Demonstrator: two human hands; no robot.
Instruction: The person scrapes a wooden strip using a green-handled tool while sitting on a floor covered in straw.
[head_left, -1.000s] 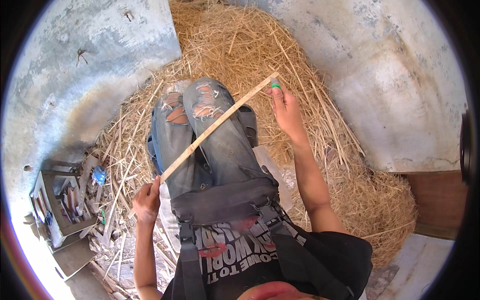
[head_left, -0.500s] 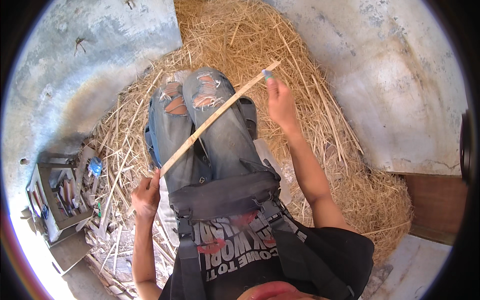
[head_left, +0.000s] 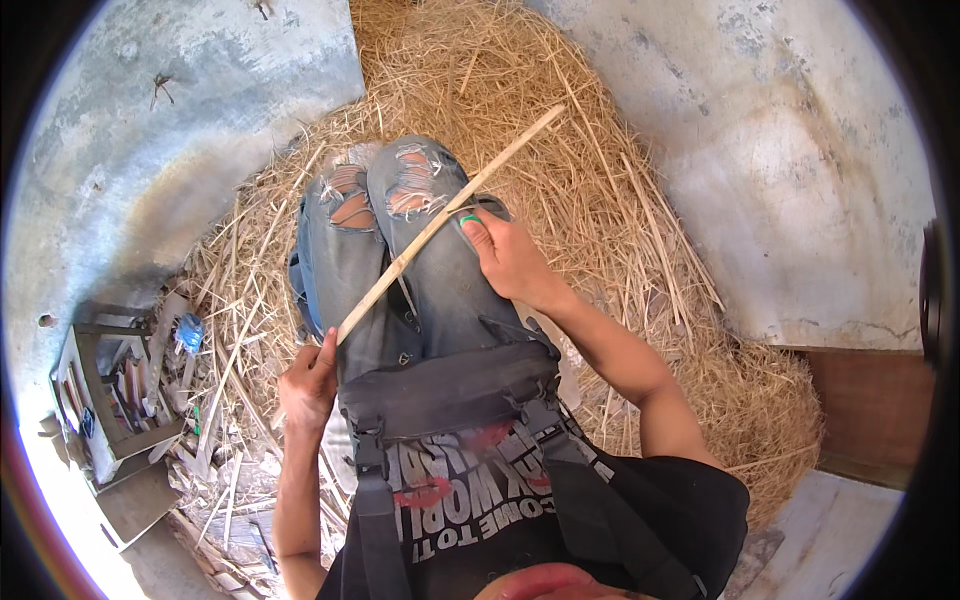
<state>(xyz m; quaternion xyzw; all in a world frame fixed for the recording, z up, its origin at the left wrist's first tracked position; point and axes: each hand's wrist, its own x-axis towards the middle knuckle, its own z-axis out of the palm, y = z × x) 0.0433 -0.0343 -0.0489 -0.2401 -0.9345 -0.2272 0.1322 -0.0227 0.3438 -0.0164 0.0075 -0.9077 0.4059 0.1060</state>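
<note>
A long, pale bamboo strip (head_left: pixel 430 232) lies slantwise above my thighs, its far end over the straw. My left hand (head_left: pixel 308 383) pinches the strip's near end between thumb and fingers, beside my left thigh. My right hand (head_left: pixel 515 258) is closed beside the middle of the strip, above my right thigh. It grips a small tool with a green part (head_left: pixel 471 219) showing at the thumb. The rest of that tool is mostly hidden by the fingers and the strip.
Straw-like shavings (head_left: pixel 540 100) heap in front and to the right. At left stands a wooden box (head_left: pixel 150 440) of odds and ends, near a blue plastic scrap (head_left: pixel 189 332). Stained grey walls (head_left: pixel 780 180) close in on both sides. My legs in torn jeans (head_left: pixel 355 290) stretch forward.
My right hand has slid from near the strip's far end back toward me, to about its middle. My left hand has shifted slightly right, still holding the near end.
</note>
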